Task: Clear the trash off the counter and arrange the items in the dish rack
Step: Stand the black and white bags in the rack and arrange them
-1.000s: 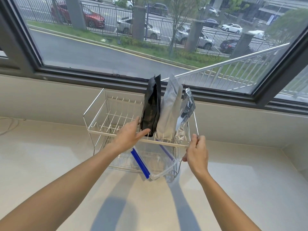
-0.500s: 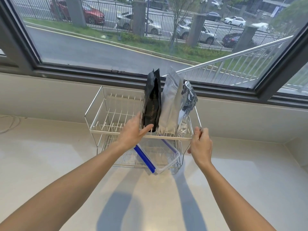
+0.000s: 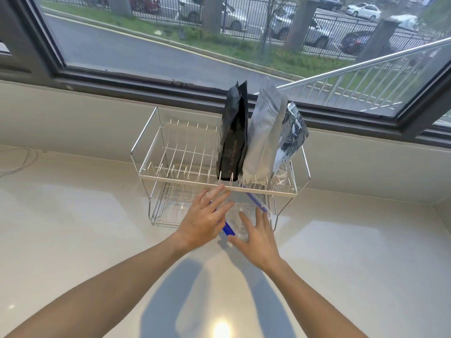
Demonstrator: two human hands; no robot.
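Observation:
A two-tier wire dish rack [image 3: 180, 178] stands on the pale counter against the wall under the window. In its upper tier, at the right, three pouches stand upright: a black one [image 3: 233, 135], a matte silver one [image 3: 263, 137] and a shiny foil one [image 3: 291, 140]. A clear plastic container with blue clips [image 3: 240, 215] sticks out of the lower tier at the front right. My left hand [image 3: 203, 220] rests on its left side with fingers straight. My right hand [image 3: 258, 236] touches its front right with spread fingers.
A thin white cable [image 3: 17, 162] lies at the far left of the counter [image 3: 353, 264]. The counter meets a side wall at the far right. A dark window frame [image 3: 146, 84] runs above the low wall behind the rack.
Both hands have come down from the rack's upper front rail to the clear container in the lower tier. The view has moved closer to the rack.

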